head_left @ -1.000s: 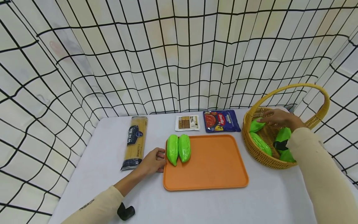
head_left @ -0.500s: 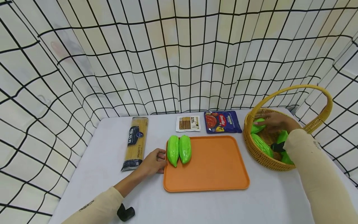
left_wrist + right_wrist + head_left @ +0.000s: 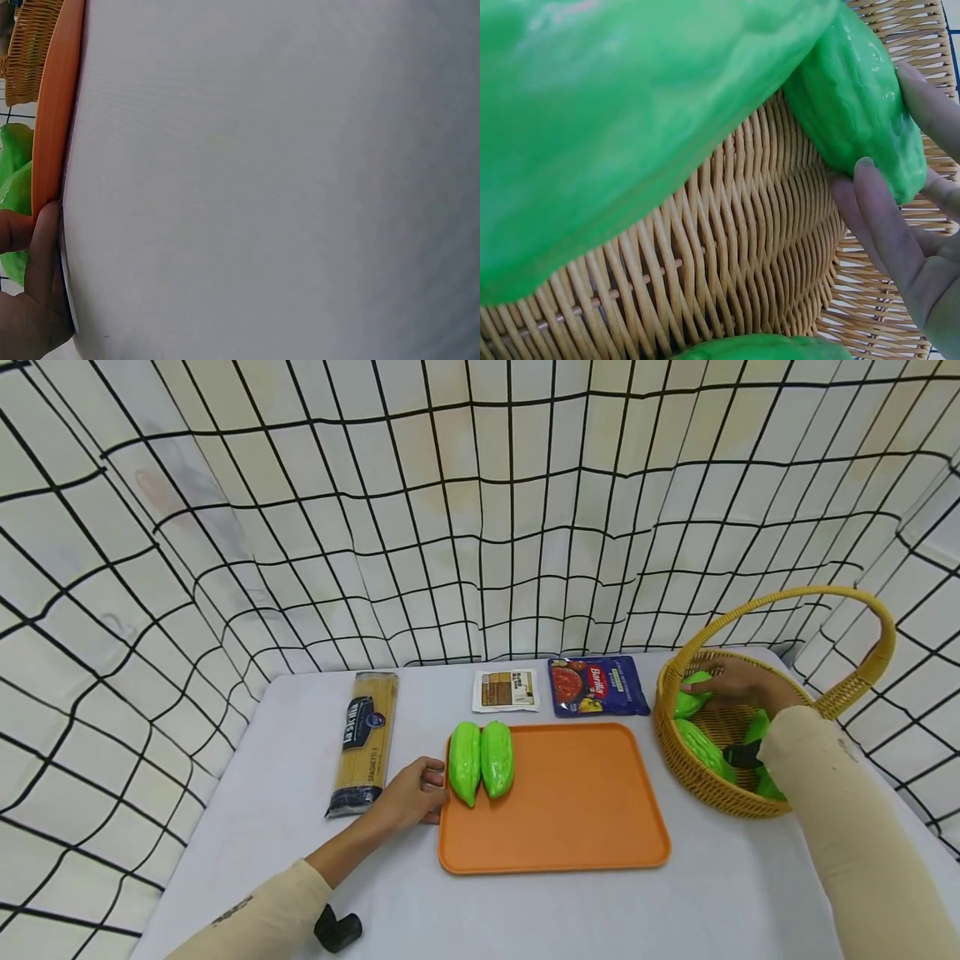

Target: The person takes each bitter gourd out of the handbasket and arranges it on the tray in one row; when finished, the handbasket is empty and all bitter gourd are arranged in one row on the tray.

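Observation:
My left hand (image 3: 411, 792) holds the left rim of the orange tray (image 3: 577, 802); in the left wrist view its fingers meet the tray's edge (image 3: 56, 112). Two glossy green bitter melons (image 3: 464, 764) lie side by side at the tray's left end. Inside the wicker basket (image 3: 693, 781) at the right, my right hand (image 3: 742, 683) grips a bitter melon (image 3: 692, 695) near the back left wall. In the right wrist view, the thumb and fingers (image 3: 885, 217) close round one end of that melon (image 3: 859, 105). More bitter melons (image 3: 705, 750) lie in the basket, partly hidden by the arm.
A spaghetti pack (image 3: 365, 743) lies left of the tray. Behind the tray are a small white-and-brown packet (image 3: 506, 690) and a blue Barilla pouch (image 3: 598, 686). The basket's tall handle (image 3: 795, 591) arches above the right forearm. Black netting over white cloth surrounds the table.
My right hand has reached down into the basket and its fingers have closed on the back left bitter melon. The left hand stays at the tray's edge.

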Action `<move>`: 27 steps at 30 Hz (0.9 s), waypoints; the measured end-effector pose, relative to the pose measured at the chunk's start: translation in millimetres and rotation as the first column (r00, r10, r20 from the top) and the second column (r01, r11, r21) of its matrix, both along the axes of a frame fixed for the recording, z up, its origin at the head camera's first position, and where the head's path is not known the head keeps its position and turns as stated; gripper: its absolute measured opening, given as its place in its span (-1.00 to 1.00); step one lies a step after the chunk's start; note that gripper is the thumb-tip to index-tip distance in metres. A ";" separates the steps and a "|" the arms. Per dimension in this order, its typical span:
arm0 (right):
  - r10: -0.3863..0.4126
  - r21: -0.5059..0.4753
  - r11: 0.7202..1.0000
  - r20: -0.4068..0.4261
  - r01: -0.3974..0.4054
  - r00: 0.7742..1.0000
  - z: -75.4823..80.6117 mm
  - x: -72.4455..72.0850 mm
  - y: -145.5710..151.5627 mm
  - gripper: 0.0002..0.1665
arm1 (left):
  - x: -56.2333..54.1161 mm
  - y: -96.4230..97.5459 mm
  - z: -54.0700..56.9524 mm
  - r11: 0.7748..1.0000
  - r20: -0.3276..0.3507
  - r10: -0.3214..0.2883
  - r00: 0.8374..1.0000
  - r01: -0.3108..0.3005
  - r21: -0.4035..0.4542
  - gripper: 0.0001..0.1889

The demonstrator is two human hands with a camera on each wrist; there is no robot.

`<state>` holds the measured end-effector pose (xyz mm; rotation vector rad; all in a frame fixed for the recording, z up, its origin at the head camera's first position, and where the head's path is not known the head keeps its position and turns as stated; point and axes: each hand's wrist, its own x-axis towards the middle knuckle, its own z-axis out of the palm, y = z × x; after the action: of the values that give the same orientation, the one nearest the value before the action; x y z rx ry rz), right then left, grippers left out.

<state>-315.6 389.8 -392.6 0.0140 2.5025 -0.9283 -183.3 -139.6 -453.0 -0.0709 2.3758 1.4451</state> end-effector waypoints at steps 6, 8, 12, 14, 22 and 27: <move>-0.016 -0.002 1.000 -0.075 0.016 0.997 3.2 2.0 0.7 0.08 | -1.5 0.0 -1.9 1.000 0.000 -0.003 1.000 0.003 0.000 -0.45; -0.020 -0.012 1.000 -0.087 0.019 0.996 3.9 2.6 1.3 0.06 | -1.8 -0.3 -2.7 1.000 0.002 -0.006 1.000 0.006 -0.004 -0.45; -0.023 -0.051 0.999 -0.104 0.017 0.994 5.2 3.7 2.7 0.03 | -2.3 -1.0 -3.8 1.000 0.004 -0.007 1.000 0.007 0.002 -0.46; -0.020 -0.062 0.998 -0.120 0.013 0.993 7.1 4.7 1.9 0.04 | -2.7 -1.5 -3.3 1.000 0.003 -0.008 1.000 0.008 0.003 -0.46; -0.003 -0.069 0.998 -0.156 -0.007 0.988 15.5 10.1 1.6 0.13 | -2.9 -1.6 -0.2 1.000 0.006 -0.025 1.000 0.025 0.006 -0.45; 0.007 -0.082 0.996 -0.156 -0.020 0.988 19.2 14.9 5.2 0.07 | -1.5 -1.3 0.1 1.000 0.007 -0.020 1.000 0.020 0.010 -0.45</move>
<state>-300.7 395.0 -373.4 -0.1065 2.5994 -1.0644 -184.8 -140.9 -452.8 -0.0499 2.3572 1.4449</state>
